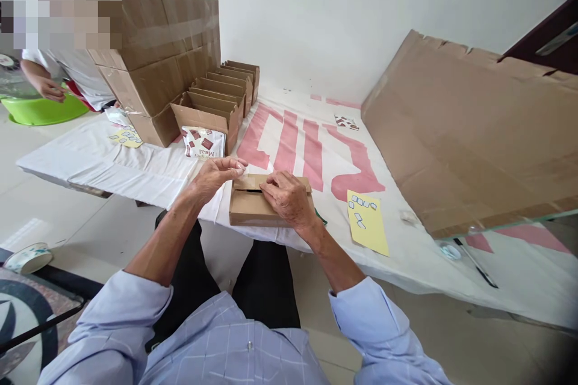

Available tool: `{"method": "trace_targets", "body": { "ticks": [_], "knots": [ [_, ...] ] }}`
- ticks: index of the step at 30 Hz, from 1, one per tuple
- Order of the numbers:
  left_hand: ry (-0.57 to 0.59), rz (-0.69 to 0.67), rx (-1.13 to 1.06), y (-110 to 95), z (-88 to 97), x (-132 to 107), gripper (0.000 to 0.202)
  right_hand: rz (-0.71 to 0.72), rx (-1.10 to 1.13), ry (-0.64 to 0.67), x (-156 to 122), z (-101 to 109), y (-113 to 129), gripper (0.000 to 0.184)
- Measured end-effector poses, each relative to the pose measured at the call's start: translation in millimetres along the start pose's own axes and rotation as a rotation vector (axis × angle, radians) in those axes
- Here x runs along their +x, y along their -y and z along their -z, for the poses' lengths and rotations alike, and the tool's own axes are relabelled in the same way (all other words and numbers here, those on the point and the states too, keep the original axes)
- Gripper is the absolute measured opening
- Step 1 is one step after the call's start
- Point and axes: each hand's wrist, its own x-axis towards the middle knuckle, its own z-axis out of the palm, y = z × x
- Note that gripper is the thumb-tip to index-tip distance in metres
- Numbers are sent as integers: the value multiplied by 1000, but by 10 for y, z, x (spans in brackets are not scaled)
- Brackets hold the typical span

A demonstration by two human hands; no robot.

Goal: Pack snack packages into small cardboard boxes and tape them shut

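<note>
A small brown cardboard box (253, 210) lies at the table's front edge, its top flap not fully down, with a dark gap along it. My right hand (289, 198) rests on top, fingers bent and gripping the flap's edge at the gap. My left hand (217, 177) is at the box's far left corner, thumb and forefinger pinched together. Something small and whitish shows at those fingertips, too small to name. A white packet with brown squares (204, 143) leans against a row of open boxes (217, 102) just beyond my left hand.
Large taped cartons (158, 42) are stacked at the left. A big cardboard sheet (474, 132) leans at the right. A yellow paper (368, 222), a black pen (476, 261) and a tape roll (450, 251) lie on the white-covered table (397, 280). Another person (76, 72) is at the far left.
</note>
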Motion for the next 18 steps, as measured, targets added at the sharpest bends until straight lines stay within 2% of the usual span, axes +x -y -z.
{"method": "trace_targets", "body": {
  "ticks": [8, 18],
  "knots": [
    [107, 36, 65, -57, -86, -33, 22, -7, -13, -13, -17, 19, 32, 36],
    [133, 47, 103, 43, -145, -33, 22, -17, 2, -12, -28, 37, 44, 36]
  ]
}}
